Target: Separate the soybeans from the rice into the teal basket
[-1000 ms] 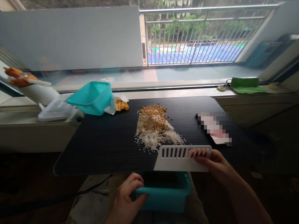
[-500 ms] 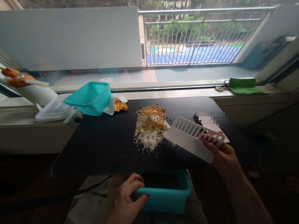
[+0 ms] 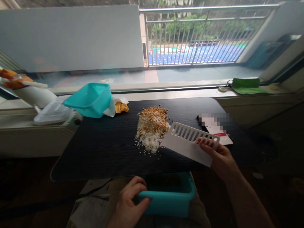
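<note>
My left hand [image 3: 133, 199] is closed on the near rim of a turquoise plastic bin [image 3: 168, 202], which sits just below the table's front edge; its inside is dark. In my right hand [image 3: 220, 155] is a white slotted scraper [image 3: 185, 147], a flat plate with a row of slots along its upper edge. The scraper's left end is at the right side of a heap of yellow soybeans [image 3: 155, 114] and white rice [image 3: 152, 141] on the black table. The beans lie mostly at the back, the rice in front, with loose grains around them.
A second turquoise bin [image 3: 89, 99] stands at the table's back left, beside crumpled white and orange cloth [image 3: 121, 107]. At the right lies a phone [image 3: 217, 129], partly blurred out. A clear lid [image 3: 53, 110] and a green cloth [image 3: 247, 85] rest near the window.
My right hand has moved the scraper left and slightly down, its left end now closer to the rice. My left hand keeps its hold on the bin.
</note>
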### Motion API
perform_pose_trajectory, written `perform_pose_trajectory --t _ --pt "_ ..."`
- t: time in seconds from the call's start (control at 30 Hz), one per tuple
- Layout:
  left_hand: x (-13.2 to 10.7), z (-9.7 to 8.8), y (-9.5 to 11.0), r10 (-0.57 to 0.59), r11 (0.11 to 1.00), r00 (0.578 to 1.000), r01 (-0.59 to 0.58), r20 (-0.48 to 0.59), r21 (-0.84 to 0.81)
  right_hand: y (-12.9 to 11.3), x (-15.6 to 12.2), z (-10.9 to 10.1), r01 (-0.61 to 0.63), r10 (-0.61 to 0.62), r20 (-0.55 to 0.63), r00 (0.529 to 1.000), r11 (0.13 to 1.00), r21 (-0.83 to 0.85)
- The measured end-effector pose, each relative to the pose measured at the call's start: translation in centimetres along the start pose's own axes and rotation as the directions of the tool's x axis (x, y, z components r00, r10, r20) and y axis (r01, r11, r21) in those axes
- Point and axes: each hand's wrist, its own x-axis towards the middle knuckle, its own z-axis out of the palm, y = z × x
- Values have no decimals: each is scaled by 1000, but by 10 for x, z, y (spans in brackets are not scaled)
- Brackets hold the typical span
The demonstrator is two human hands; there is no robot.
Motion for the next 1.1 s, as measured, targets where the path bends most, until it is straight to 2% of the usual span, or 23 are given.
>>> perform_pose_trajectory --t 0.2,0.5,0.63,0.8,0.9,1.0,1.1 --pt "1 0 2 -2 1000 1000 2 -1 4 -2 -6 6 3 -2 20 1000 1000 -23" --pt "0 0 4 2 1000 1000 -2 -5 -15 -13 -16 -3 -5 8 46 999 997 -72" --pt "1 1 4 20 1000 1000 -20 -4 -22 -11 -21 0 -45 55 111 992 995 -88" --pt "-1 0 5 27 999 1000 -27 1 -29 -9 -27 0 -21 43 228 973 995 -98" --pt "-1 0 5 30 999 1000 -30 -3 -23 -7 -23 -3 -41 46 114 992 998 -44" --pt "-2 1 4 27 999 1000 -27 -6 -17 -5 -14 -8 24 -25 -50 998 999 -22" --pt "-1 1 3 24 1000 1000 -24 -8 -7 -6 -5 -10 75 -78 -85 993 997 -29"
